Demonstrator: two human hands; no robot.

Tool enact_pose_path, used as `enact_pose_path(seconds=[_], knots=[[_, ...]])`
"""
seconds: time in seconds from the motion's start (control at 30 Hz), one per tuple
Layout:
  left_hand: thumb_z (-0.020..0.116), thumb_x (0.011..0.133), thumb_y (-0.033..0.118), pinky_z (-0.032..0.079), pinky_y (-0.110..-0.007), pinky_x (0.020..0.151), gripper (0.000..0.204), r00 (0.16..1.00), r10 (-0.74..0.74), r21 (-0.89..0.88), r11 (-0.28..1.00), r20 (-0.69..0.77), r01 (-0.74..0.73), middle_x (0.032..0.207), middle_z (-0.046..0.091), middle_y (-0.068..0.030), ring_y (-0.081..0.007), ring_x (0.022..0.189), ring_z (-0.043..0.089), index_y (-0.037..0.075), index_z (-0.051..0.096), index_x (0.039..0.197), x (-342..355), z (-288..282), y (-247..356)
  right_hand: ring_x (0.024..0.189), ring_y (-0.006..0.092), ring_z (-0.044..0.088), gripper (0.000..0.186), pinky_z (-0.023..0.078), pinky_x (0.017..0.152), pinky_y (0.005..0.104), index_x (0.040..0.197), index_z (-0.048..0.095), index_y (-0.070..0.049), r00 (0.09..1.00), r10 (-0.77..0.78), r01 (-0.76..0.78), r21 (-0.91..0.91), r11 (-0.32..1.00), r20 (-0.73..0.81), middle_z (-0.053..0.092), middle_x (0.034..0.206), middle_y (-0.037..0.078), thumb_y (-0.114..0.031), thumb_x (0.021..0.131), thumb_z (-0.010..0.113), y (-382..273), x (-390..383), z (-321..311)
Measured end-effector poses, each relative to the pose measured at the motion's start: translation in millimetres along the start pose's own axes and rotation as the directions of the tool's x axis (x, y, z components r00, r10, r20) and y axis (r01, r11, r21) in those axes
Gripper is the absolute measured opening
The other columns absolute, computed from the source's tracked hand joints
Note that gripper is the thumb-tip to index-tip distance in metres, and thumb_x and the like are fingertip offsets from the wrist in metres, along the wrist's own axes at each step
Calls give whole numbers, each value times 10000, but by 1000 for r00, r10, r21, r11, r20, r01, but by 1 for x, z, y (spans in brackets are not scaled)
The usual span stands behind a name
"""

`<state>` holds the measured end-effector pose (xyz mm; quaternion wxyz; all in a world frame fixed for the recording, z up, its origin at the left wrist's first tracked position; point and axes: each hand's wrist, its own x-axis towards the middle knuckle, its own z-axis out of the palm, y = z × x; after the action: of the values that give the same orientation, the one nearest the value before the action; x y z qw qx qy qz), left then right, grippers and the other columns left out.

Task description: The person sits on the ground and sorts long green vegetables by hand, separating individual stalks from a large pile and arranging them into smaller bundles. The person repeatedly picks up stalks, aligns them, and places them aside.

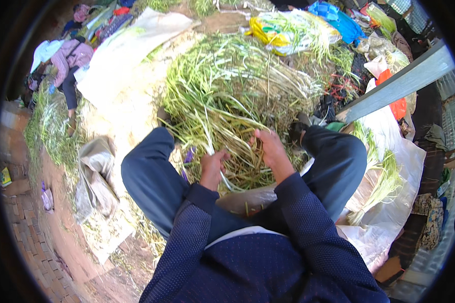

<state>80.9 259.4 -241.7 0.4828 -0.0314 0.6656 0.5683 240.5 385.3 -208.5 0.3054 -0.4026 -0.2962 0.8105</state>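
Note:
Between my knees lies a large heap of long, leafy green stalks with pale stems, somewhat like garlic greens. My left hand is closed round a pale stalk at the near edge of the heap; its leaves run up toward the pile. A little to the right, my right hand has thumb and fingers pinched at the end of yellowish-green leaves stretching leftward over the heap. Loose, yellowed trimmings lie beneath and between both hands.
A neat bundle of stalks rests on white sheeting by my right knee. A wooden post slants in at right. Beyond the heap is a yellow-and-white sack. Another person bends over stalks at far left. A grey sack lies left.

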Motion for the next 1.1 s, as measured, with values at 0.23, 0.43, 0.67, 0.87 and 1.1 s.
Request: enact_pose_path(seconds=[0.23,0.43,0.67,0.87,1.1], knots=[[707,827,88,385,-282,358,304,986,107,71,993,-126,-99,743,653,-57,-106,410,444,27,645,1119,-12,-12,10,659,183,645,122,505,546,337,886,594,-65,997,-74,73,-38,997,-24,646,742,49,-170,927,641,-9,-7,-9],[718,870,139,379,-275,337,218,976,204,7,979,74,-205,749,664,-87,-101,398,463,-28,632,981,-42,4,25,670,145,614,130,512,636,307,917,640,-33,970,-195,206,-68,976,147,656,751,36,-162,936,633,3,-19,11],[721,900,190,346,-280,321,199,978,182,-30,983,106,-180,697,624,-73,-107,371,443,22,616,888,-53,23,19,669,103,579,110,452,590,260,937,649,-31,985,-104,120,-109,987,134,663,772,29,-135,934,615,19,-25,22],[722,891,158,347,-281,337,155,984,171,-133,978,45,-164,685,607,-42,-113,398,447,47,616,868,-37,11,17,696,105,584,110,479,591,279,947,647,-47,981,-75,99,-127,987,180,647,794,11,-153,927,627,23,-23,31],[667,955,176,362,-301,415,136,999,15,-391,920,52,7,683,562,-1,-103,462,419,57,676,891,-3,-18,31,656,104,551,107,518,547,297,950,604,-105,968,67,-73,14,997,241,559,726,-28,-203,923,639,10,-19,10]])
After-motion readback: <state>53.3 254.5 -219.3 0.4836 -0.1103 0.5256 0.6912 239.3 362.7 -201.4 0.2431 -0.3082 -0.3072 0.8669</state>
